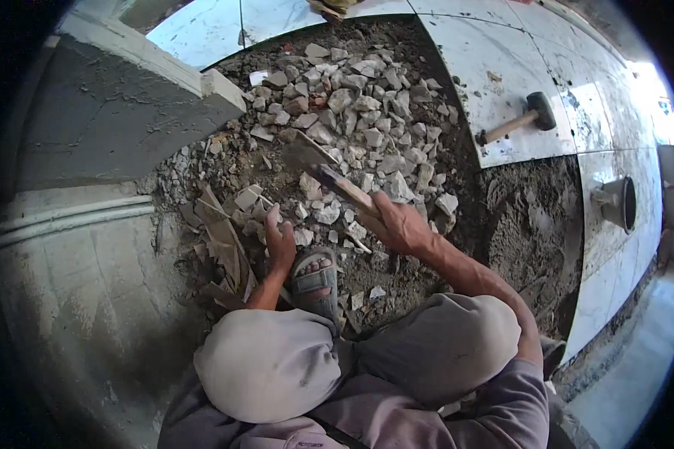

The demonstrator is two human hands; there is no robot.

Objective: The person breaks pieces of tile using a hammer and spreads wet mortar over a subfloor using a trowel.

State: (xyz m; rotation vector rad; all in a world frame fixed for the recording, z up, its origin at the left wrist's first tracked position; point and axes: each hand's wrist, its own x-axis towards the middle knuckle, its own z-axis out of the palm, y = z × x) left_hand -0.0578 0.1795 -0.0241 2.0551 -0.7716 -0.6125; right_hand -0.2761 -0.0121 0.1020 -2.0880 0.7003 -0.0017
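My right hand [398, 223] is closed around the wooden handle of a trowel [344, 187]. Its flat grey blade points up and left over the heap of broken stones [359, 105]. Beside the heap's near left edge, my left hand [279, 243] is raised with fingers apart, and nothing shows in it. Broken tile pieces [221, 232] lean in a pile just left of that hand. Between my hands, my sandalled foot [316, 280] rests on dirt and stone chips.
A mallet [528, 120] with a black head lies on the marbled white tiles [494, 67] at right. Farther right is a grey bucket [618, 203]. Wet mortar [532, 232] fills the strip beside the tiles. A grey plastered block [112, 112] stands at left.
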